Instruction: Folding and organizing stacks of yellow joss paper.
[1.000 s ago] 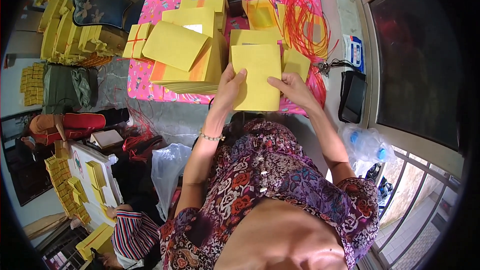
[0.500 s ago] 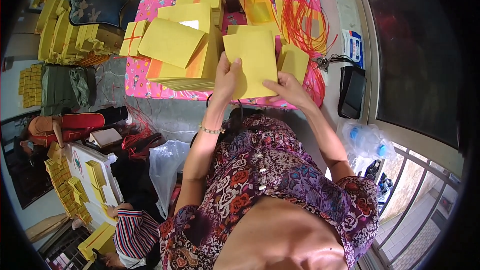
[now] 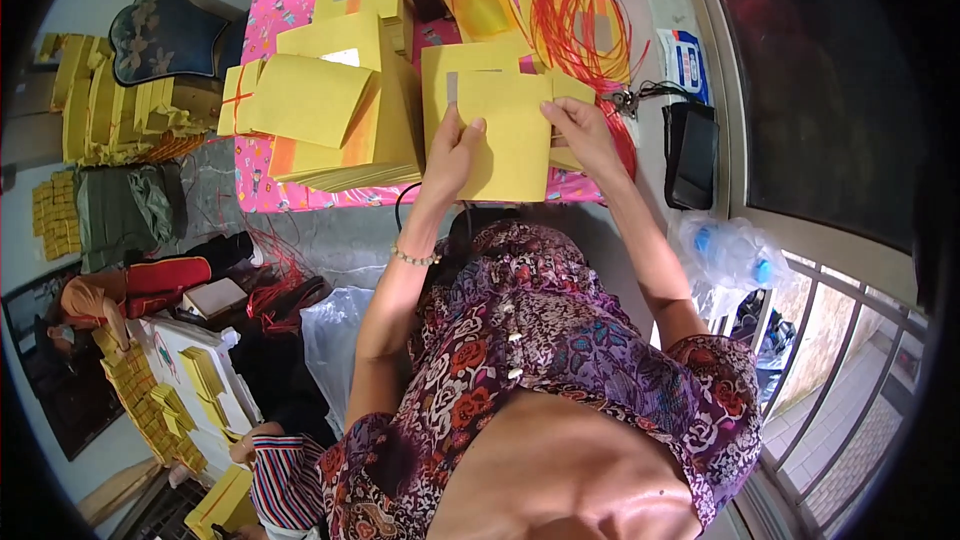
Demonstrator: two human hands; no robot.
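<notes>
A folded yellow paper sheet (image 3: 510,130) is held over the near edge of the pink table (image 3: 290,10). My left hand (image 3: 452,152) grips its left side with the thumb on top. My right hand (image 3: 582,132) pinches its upper right edge. Under it lies another yellow sheet with a small silver patch (image 3: 452,86). To the left of my hands stands a thick stack of yellow paper sheets (image 3: 335,125), its top ones fanned out.
Red strings (image 3: 575,0) spread over the table's far right. A black pouch (image 3: 694,155) and crumpled plastic bottles (image 3: 735,252) lie right. Bundled yellow paper stacks (image 3: 100,105) sit left. Another person in a striped sleeve (image 3: 285,480) handles yellow bundles (image 3: 170,405) at lower left.
The yellow sheet has shifted up and away from me over the table. Both hands moved with it, the right one now higher on its edge.
</notes>
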